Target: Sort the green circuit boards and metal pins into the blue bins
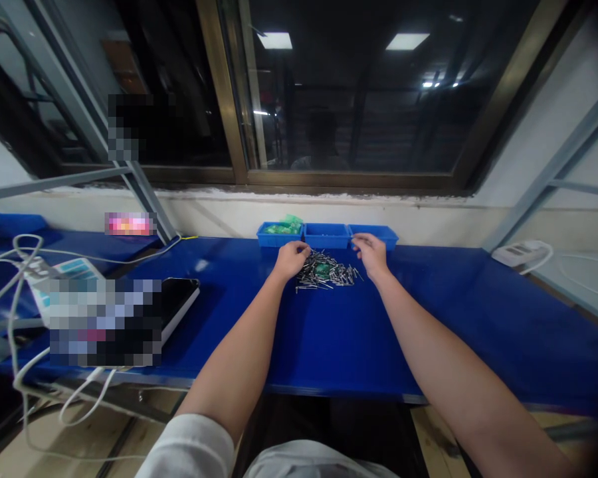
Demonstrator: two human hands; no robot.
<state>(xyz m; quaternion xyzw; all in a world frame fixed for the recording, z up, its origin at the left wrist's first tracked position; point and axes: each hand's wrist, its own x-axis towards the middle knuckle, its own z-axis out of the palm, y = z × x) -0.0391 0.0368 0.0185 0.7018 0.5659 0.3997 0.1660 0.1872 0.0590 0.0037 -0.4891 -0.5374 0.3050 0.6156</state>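
near the centre of the frame, a loose heap of thin metal pieces [309, 273] lies on the blue counter [339, 345], around a green patch too blurred to name. the left hand [293, 259] is at the heap's left edge, fingers bent and tips drawn close to the thumb; the right hand [371, 253] curls just before the right blue bin [389, 236], thumb near forefinger. whether either pinches a piece, i cannot tell. each piece looks light, stiff and hard to break, probably slick and apt to roll, so mid-shank, between thumb and fingertip, seems the surest hold.
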